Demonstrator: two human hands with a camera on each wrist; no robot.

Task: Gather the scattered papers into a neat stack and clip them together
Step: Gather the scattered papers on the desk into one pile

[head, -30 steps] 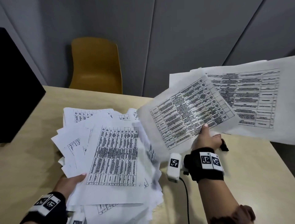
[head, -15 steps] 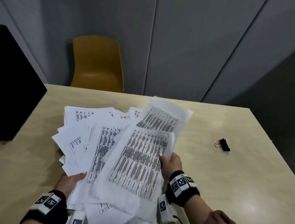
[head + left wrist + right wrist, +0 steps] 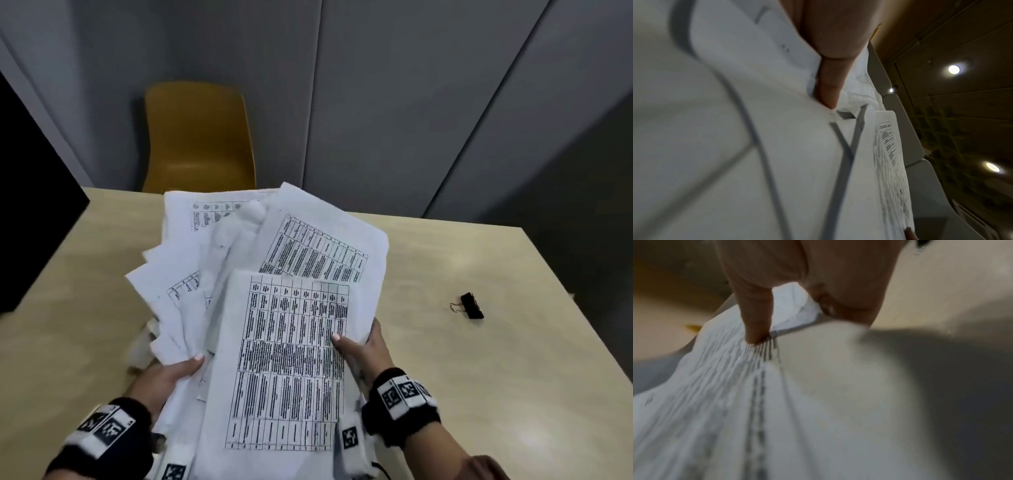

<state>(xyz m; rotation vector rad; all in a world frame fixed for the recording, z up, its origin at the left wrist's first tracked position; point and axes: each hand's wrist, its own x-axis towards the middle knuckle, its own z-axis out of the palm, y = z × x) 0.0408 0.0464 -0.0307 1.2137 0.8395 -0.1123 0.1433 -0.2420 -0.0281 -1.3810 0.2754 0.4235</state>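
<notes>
So the whole messy bundle of printed papers (image 3: 287, 359) is being held up off the table between both hands, nearest the camera. The left hand (image 3: 164, 377) is tucked in at the bundle's left edge, thumb laid across the top of the fanned-out sheets and the rest of the fingers hidden underneath, so the sheets are pinched there. On the other side the right hand (image 3: 363, 349) is clamped onto the right edge the same way, thumb pressed down on the top table-printed sheet (image 3: 291, 342), fingers under the pile. Both forearms are angled inward, with black wristbands and marker tags strapped on. The stack isn't squared at all: corners are splayed out to the left and far side. Off to the right, well apart from the papers, a black binder clip (image 3: 472, 306) is left lying on the light wooden table (image 3: 513, 377). Past the far edge, a mustard-yellow chair (image 3: 198, 137) is parked against the grey wall panels.
</notes>
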